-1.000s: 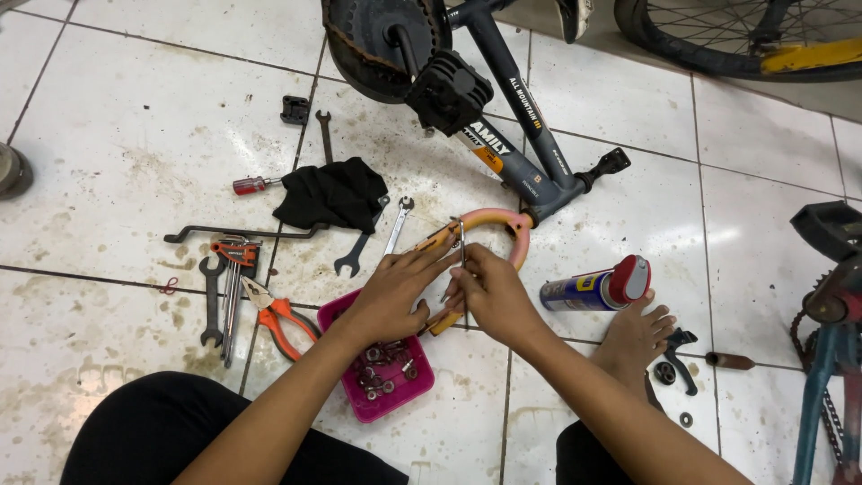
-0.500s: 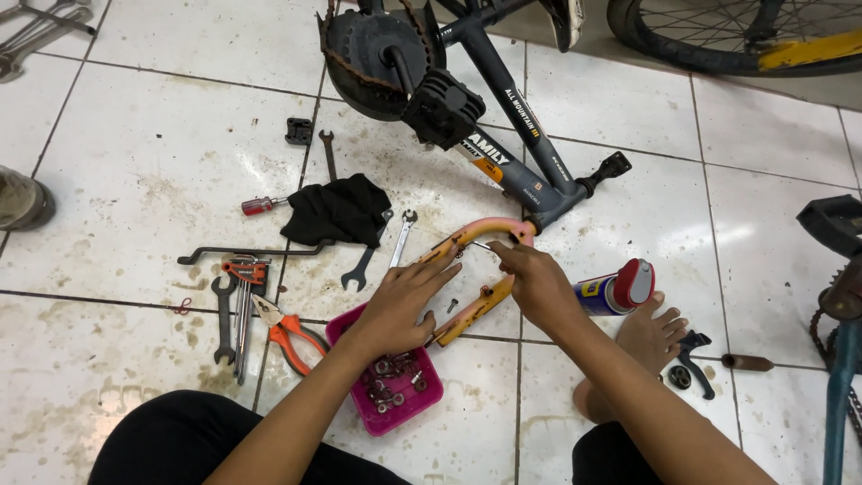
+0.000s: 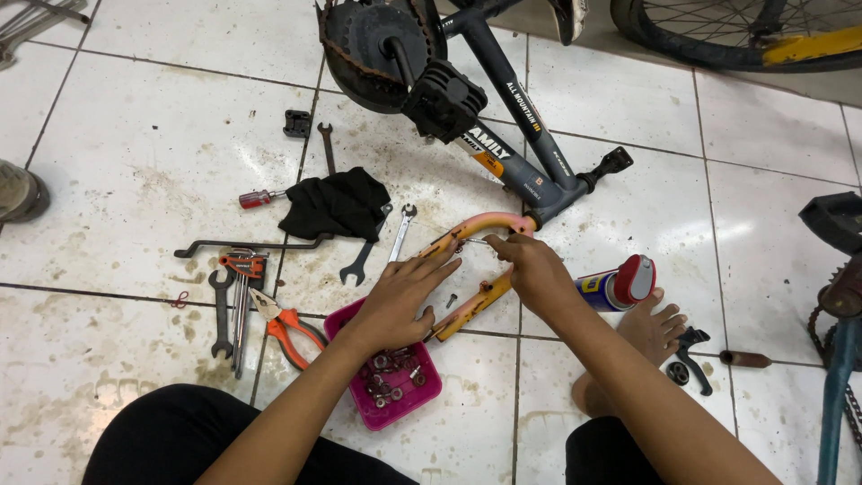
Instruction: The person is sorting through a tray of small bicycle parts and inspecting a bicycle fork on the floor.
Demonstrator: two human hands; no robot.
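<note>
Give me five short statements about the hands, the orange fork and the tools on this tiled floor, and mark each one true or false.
1. Both hands are on the orange fork. True: the left hand rests on one leg, and the right hand is at its curved top.
2. The pink tray is empty. False: it holds small metal nuts and bolts.
3. The orange-handled pliers lie left of the pink tray. True.
4. The spray can stands upright. False: it lies on its side near a bare foot.
5. The black cloth covers the red-handled screwdriver. False: the screwdriver lies in the open, left of the cloth.
</note>
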